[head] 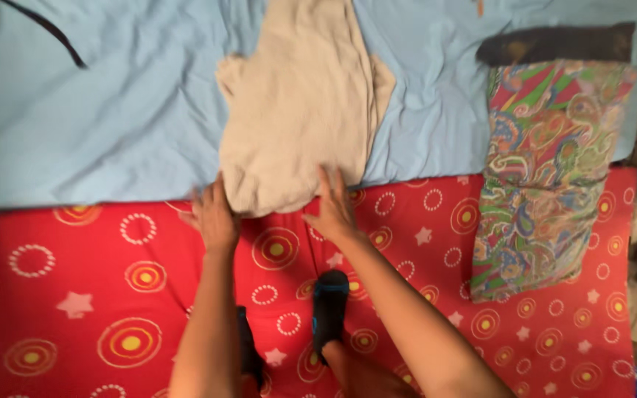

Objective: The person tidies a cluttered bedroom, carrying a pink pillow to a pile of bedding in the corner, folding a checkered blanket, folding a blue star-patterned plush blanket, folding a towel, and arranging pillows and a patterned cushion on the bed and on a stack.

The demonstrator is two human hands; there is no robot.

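A beige folded garment (pixel 300 103) lies across a light blue sheet (pixel 97 110), its near end reaching onto a red mattress cover (pixel 75 295) patterned with circles and stars. My left hand (pixel 214 214) rests at the garment's near left corner, fingers touching its edge. My right hand (pixel 333 206) lies flat at the near right corner, fingers spread on the fabric. Neither hand clearly grips the cloth. The view is blurred.
A folded multicoloured paisley cloth (pixel 547 177) lies at the right, with a dark cloth (pixel 554 44) beyond it. My feet in black socks (pixel 329 306) stand on the red cover. A dark cord (pixel 46 29) crosses the far left of the sheet.
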